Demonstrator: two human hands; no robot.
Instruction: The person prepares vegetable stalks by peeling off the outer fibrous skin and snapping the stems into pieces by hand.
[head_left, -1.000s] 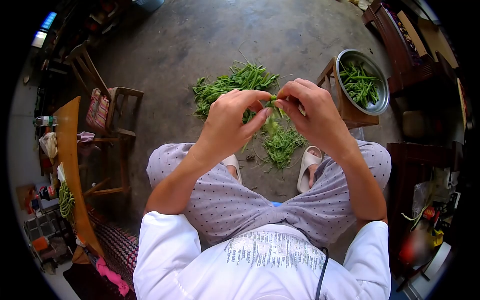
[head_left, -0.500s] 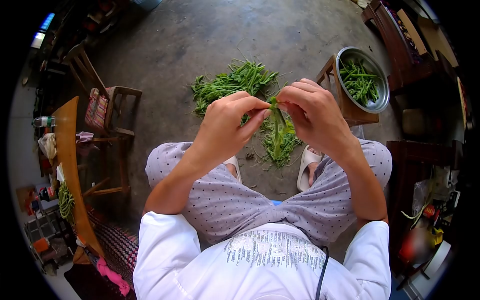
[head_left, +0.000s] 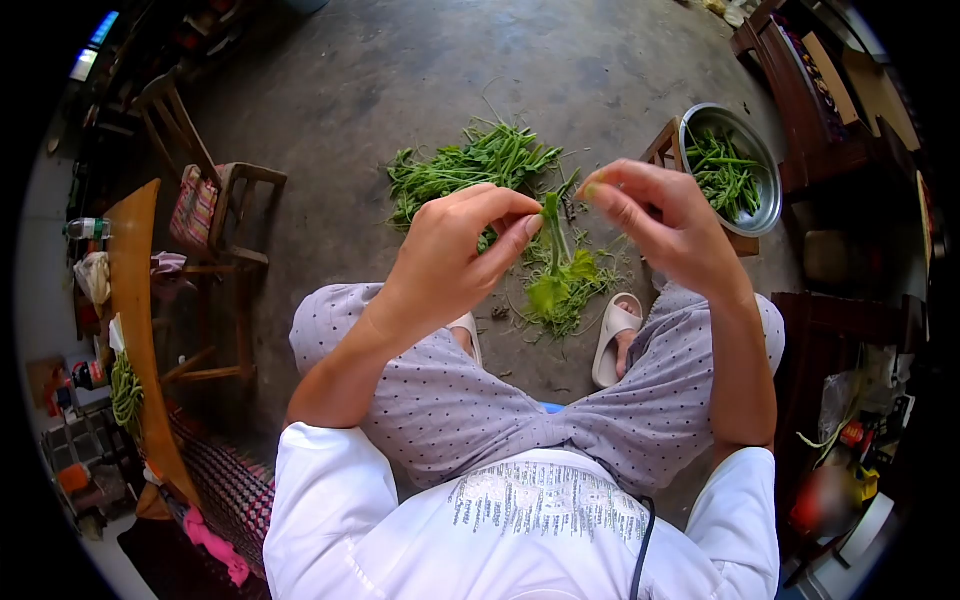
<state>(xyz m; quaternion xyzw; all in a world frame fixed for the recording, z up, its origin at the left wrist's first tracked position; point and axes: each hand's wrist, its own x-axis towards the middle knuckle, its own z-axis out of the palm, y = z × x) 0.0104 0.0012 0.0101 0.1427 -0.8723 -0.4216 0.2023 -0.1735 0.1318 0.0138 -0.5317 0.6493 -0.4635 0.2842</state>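
Note:
My left hand (head_left: 465,235) pinches the top end of a green leafy stem (head_left: 555,235) between thumb and forefinger. The stem hangs down, with a yellow-green leaf at its lower end. To the right of it, my right hand (head_left: 665,215) is apart from the stem, its thumb and forefinger closed in a pinch. A small greenish bit shows at those fingertips, too small to name. Beyond the hands, a pile of green leafy stems (head_left: 455,170) lies on the floor. Thin stringy green scraps (head_left: 570,315) lie below the held stem, between my feet.
A metal basin (head_left: 768,200) of green stems rests on a wooden stool (head_left: 664,150) at the right. On the left are a wooden chair (head_left: 230,205) and a table edge (head_left: 140,300). Dark wooden furniture (head_left: 800,150) lines the right side.
My right hand has moved right, away from the stem it was touching together with my left hand. The stem still hangs from my left hand, its leaf now in plain view.

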